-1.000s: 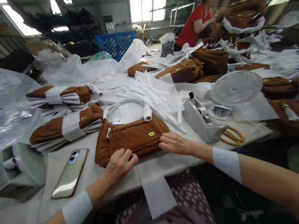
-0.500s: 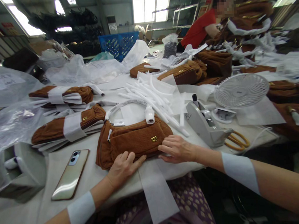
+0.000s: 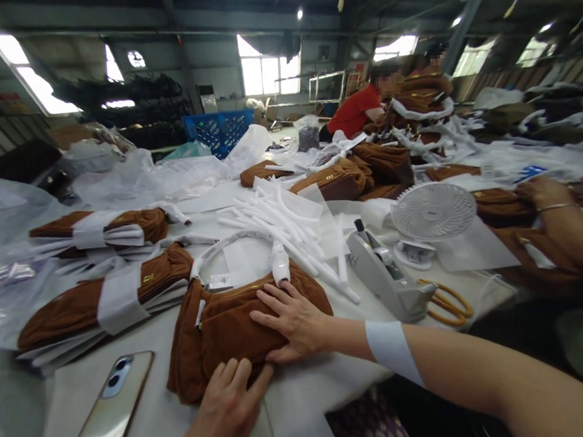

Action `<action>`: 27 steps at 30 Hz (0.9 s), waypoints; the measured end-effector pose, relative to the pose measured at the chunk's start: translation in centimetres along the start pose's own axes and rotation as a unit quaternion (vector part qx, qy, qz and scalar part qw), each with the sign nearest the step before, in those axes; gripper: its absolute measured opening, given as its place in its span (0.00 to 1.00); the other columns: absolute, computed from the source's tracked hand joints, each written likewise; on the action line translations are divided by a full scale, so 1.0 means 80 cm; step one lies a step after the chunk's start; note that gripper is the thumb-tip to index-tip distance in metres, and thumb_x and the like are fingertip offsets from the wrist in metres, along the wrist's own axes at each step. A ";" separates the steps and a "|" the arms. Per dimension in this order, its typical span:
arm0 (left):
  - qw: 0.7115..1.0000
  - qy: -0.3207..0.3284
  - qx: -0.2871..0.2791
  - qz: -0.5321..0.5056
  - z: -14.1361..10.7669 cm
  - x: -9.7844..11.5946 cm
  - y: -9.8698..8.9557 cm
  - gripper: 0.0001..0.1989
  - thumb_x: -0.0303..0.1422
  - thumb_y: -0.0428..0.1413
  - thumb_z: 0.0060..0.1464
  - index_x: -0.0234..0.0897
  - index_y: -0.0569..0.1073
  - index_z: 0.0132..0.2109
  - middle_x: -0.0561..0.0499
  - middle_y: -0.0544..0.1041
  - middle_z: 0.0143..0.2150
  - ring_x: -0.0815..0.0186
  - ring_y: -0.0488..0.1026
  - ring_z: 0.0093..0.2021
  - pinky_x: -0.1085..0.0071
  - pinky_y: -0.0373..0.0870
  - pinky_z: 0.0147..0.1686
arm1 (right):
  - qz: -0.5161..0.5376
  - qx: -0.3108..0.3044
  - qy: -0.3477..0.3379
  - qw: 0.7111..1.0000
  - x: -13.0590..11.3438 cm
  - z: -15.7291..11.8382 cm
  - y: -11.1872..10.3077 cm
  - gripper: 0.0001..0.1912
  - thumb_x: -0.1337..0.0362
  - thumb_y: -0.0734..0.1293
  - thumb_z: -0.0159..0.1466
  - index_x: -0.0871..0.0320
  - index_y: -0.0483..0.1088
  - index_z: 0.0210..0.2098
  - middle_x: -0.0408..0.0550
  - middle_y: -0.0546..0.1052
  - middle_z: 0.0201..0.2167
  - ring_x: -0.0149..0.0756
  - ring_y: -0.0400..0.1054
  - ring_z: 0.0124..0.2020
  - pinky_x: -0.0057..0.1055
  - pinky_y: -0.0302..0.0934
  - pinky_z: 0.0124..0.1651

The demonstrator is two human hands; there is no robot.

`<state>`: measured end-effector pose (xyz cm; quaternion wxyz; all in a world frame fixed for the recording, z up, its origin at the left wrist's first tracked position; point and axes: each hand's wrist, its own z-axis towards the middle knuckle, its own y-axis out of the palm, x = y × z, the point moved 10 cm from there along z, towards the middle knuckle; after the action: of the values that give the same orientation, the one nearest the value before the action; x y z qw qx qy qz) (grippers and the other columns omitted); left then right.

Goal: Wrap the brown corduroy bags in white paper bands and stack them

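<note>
A brown corduroy handbag (image 3: pixel 229 329) lies on the white table, its wrapped handle (image 3: pixel 233 239) arching away from me. My right hand (image 3: pixel 296 321) rests flat on the bag's front with the fingers spread. At the near bottom edge, my left hand (image 3: pixel 229 402) has its fingers bent against the bag and its thumb side stretched along the edge; its fingertips are partly hidden. A white paper strip (image 3: pixel 300 424) hangs over the table edge below the bag.
Two stacks of paper-banded bags (image 3: pixel 121 290) lie left, near a phone (image 3: pixel 110 411). Beyond are white tubes (image 3: pixel 281 219). A tape dispenser (image 3: pixel 388 278), yellow-handled scissors (image 3: pixel 450 304) and a fan (image 3: pixel 435 212) stand right. A co-worker's hand (image 3: pixel 544 194) is farther right.
My right hand has moved from the bag's lower right corner up onto its front and spread out. My left hand stays at the bottom edge. The view has tilted upward.
</note>
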<state>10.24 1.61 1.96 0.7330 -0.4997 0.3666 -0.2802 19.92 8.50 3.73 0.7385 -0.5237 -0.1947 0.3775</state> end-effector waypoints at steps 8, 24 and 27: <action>0.997 0.026 0.018 -0.073 0.073 -0.031 -0.046 0.35 0.52 0.57 0.56 0.55 0.57 0.67 0.44 0.61 0.64 0.47 0.59 0.62 0.46 0.62 0.57 | 0.061 -0.050 0.013 0.997 0.018 0.004 0.010 0.43 0.41 0.65 0.59 0.56 0.58 0.67 0.65 0.57 0.67 0.61 0.46 0.68 0.62 0.40 0.65; 0.988 0.041 0.149 0.029 0.066 -0.024 -0.013 0.34 0.57 0.54 0.55 0.69 0.53 0.66 0.44 0.62 0.65 0.39 0.49 0.68 0.42 0.53 0.58 | 0.148 -0.038 -0.013 0.988 0.021 -0.005 0.000 0.44 0.47 0.67 0.55 0.67 0.59 0.64 0.71 0.58 0.66 0.62 0.45 0.69 0.64 0.40 0.66; 0.978 0.042 0.196 0.056 0.068 -0.022 -0.020 0.35 0.58 0.55 0.53 0.67 0.54 0.66 0.43 0.65 0.62 0.42 0.56 0.65 0.44 0.53 0.59 | 0.169 -0.025 -0.004 0.985 0.024 -0.007 -0.010 0.42 0.51 0.66 0.55 0.68 0.59 0.63 0.71 0.61 0.64 0.60 0.49 0.68 0.63 0.42 0.67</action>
<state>13.60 5.30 5.17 0.8150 -0.3128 0.3629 -0.3259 21.77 9.48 4.06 0.6500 -0.5658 -0.1152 0.4940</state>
